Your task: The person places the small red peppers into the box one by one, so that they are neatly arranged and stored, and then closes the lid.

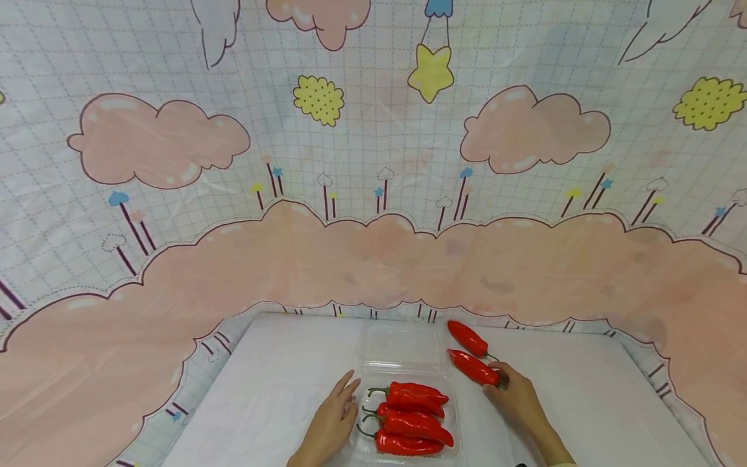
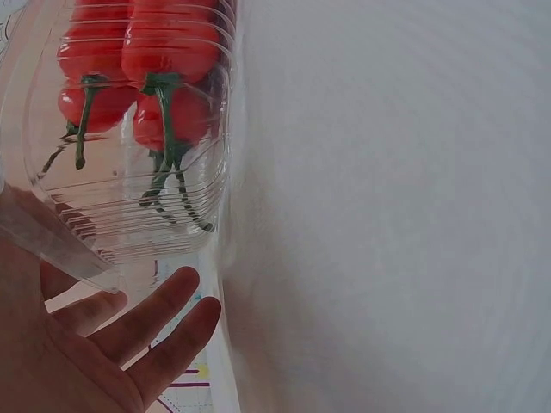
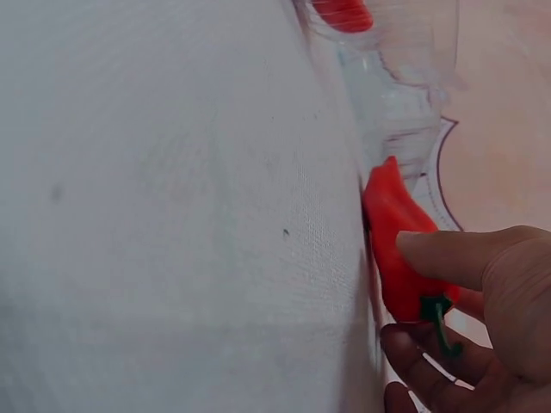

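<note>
One pepper (image 1: 471, 368) lies right of the box, stem end toward the person's right hand (image 1: 518, 394). That hand grips it near the stem: thumb along its side, fingers about the stem end, the pointed tip clear of them. A second loose pepper (image 1: 467, 338) lies just behind, making two outside. One clear box (image 1: 457, 421) contains at least four more, stems pointing left; overlap prevents an exact count. Its single lid (image 1: 401, 347) lies open behind. The left hand (image 1: 331, 418) is at the box's left edge, fingers loosely extended, grasping nothing. All rest on one white table (image 1: 280, 363) before a patterned cloth (image 1: 379, 259).
</note>
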